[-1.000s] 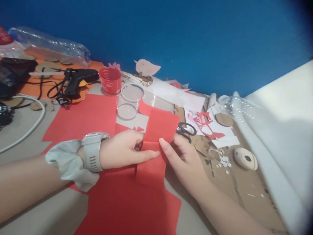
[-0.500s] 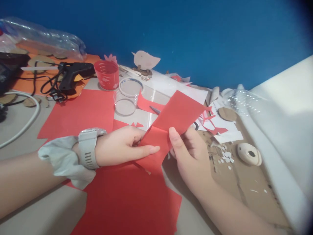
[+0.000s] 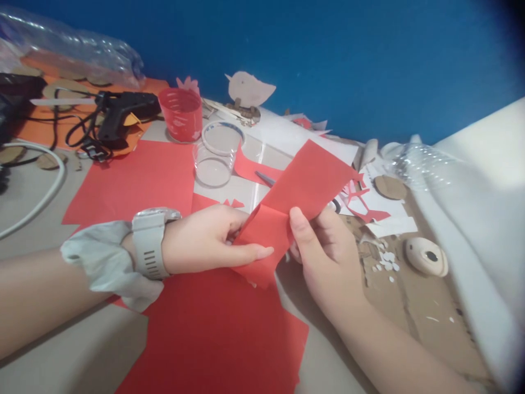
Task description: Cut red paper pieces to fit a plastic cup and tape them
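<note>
Both hands hold a creased piece of red paper [image 3: 314,178] above the table. My left hand [image 3: 213,238] grips its lower left part, thumb lying on top and fingers hidden beneath. At the right edge, by the crease, my right hand [image 3: 324,251] pinches the paper between the thumb and curled fingers. Larger red sheets [image 3: 221,334] lie under the hands, and another red sheet [image 3: 135,175] lies to the left. Behind the held paper, a scissors blade [image 3: 264,178] pokes out; the rest of the scissors is mostly covered.
A black glue gun [image 3: 127,112] with its cable lies at the back left, near a red plastic cup [image 3: 180,115]. Clear plastic rings [image 3: 214,164] stand mid-table. On the right are paper scraps [image 3: 373,213], a cardboard disc [image 3: 389,187] and a cream-coloured device [image 3: 426,256].
The view has shifted slightly, so the background sits a little higher. Both hands keep their grip on the red paper, with hardly any movement between them.
</note>
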### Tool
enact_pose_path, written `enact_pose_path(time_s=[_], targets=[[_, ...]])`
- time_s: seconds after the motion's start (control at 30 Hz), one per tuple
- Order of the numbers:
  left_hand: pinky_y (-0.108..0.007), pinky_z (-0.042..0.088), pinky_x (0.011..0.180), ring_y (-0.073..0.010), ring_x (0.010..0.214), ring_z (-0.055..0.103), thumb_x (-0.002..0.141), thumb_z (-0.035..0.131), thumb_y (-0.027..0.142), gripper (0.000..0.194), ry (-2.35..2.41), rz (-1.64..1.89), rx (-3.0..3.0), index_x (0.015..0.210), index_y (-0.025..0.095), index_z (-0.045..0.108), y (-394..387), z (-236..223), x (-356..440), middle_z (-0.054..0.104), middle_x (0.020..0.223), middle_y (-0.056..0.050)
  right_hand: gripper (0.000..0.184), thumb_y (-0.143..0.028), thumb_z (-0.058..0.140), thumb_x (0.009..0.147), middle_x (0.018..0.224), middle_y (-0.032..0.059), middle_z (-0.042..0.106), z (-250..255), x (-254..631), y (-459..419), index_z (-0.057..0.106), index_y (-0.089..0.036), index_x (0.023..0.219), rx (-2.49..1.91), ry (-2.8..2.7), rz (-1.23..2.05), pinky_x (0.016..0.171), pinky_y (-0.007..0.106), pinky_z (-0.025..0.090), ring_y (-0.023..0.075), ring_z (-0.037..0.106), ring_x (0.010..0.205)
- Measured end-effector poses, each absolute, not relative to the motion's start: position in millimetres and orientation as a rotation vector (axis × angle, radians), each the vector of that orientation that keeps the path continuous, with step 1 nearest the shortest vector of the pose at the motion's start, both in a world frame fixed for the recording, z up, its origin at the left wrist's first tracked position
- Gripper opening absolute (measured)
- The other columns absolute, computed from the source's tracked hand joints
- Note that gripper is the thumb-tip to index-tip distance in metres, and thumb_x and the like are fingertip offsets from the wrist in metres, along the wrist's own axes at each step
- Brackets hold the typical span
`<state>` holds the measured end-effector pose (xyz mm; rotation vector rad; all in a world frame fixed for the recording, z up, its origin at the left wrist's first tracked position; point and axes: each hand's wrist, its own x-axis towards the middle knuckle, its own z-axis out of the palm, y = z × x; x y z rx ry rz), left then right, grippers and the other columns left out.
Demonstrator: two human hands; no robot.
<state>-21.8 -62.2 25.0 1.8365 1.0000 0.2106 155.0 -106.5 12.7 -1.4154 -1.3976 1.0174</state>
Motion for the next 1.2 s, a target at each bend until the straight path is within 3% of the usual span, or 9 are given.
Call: enact_pose_path(time_s=[0.3, 0.5, 0.63, 0.77, 0.9, 1.1, 1.2], targets=[[-0.022, 0.037, 0.051, -0.0138, 0.059, 0.053, 0.077, 0.051, 0.048, 0.033, 1.012, 0.204, 1.879, 0.075, 0.017, 0.059, -62, 24, -22, 0.056, 0.066, 0.001, 0.011, -0.033, 0.052, 0.087, 0.052, -0.0066, 0.042, 14, 154, -106, 0.057, -0.025, 0.082, -1.385, -1.347, 1.052, 0.06, 0.024, 0.044, 0.0118, 0.054, 0.062], [-0.022, 0.028, 0.042, -0.0094, 0.046, 0.038, 0.077, 0.048, 0.054, 0.042, 1.027, 0.152, 1.95, 0.057, 0.019, 0.04, -62, 22, -22, 0.037, 0.051, 0.005, 0.01, -0.032, 0.056, 0.085, 0.084, -0.0008, 0.065, 16, 153, -103, 0.061, -0.024, 0.086, -1.271, -1.354, 1.245, 0.072, 0.029, 0.049, 0.0162, 0.062, 0.079], [-0.023, 0.034, 0.048, -0.0118, 0.052, 0.047, 0.08, 0.046, 0.05, 0.038, 0.953, 0.109, 1.937, 0.062, 0.017, 0.05, -61, 23, -23, 0.048, 0.057, 0.002, 0.014, -0.033, 0.051, 0.087, 0.091, 0.0004, 0.067, 15, 153, -102, 0.063, -0.024, 0.09, -1.244, -1.292, 1.329, 0.078, 0.031, 0.049, 0.0179, 0.062, 0.087], [-0.023, 0.038, 0.051, -0.0131, 0.055, 0.053, 0.081, 0.048, 0.044, 0.034, 0.831, 0.057, 1.895, 0.067, 0.015, 0.058, -61, 23, -24, 0.058, 0.062, -0.001, 0.014, -0.034, 0.056, 0.084, 0.08, -0.0007, 0.066, 17, 153, -102, 0.063, -0.023, 0.082, -1.261, -1.307, 1.389, 0.07, 0.027, 0.05, 0.0161, 0.062, 0.077], [-0.021, 0.036, 0.047, -0.0108, 0.05, 0.049, 0.08, 0.049, 0.044, 0.035, 0.789, 0.089, 1.912, 0.062, 0.015, 0.056, -62, 24, -25, 0.053, 0.055, 0.001, 0.019, -0.036, 0.058, 0.082, 0.07, -0.0011, 0.063, 23, 150, -101, 0.06, -0.02, 0.072, -1.361, -1.269, 1.333, 0.061, 0.024, 0.048, 0.0141, 0.06, 0.066], [-0.021, 0.036, 0.049, -0.0104, 0.051, 0.047, 0.081, 0.048, 0.043, 0.033, 0.726, 0.045, 1.903, 0.067, 0.015, 0.056, -61, 24, -26, 0.052, 0.057, 0.001, 0.013, -0.034, 0.063, 0.078, 0.077, -0.001, 0.065, 28, 146, -100, 0.062, -0.02, 0.079, -1.384, -1.292, 1.343, 0.065, 0.025, 0.049, 0.0158, 0.062, 0.074], [-0.02, 0.037, 0.049, -0.0094, 0.05, 0.044, 0.081, 0.049, 0.042, 0.033, 0.729, 0.076, 1.939, 0.06, 0.016, 0.049, -61, 23, -26, 0.047, 0.055, 0.003, 0.015, -0.035, 0.063, 0.077, 0.076, -0.0013, 0.065, 28, 145, -101, 0.06, -0.021, 0.079, -1.433, -1.267, 1.301, 0.067, 0.026, 0.049, 0.0159, 0.062, 0.075]])
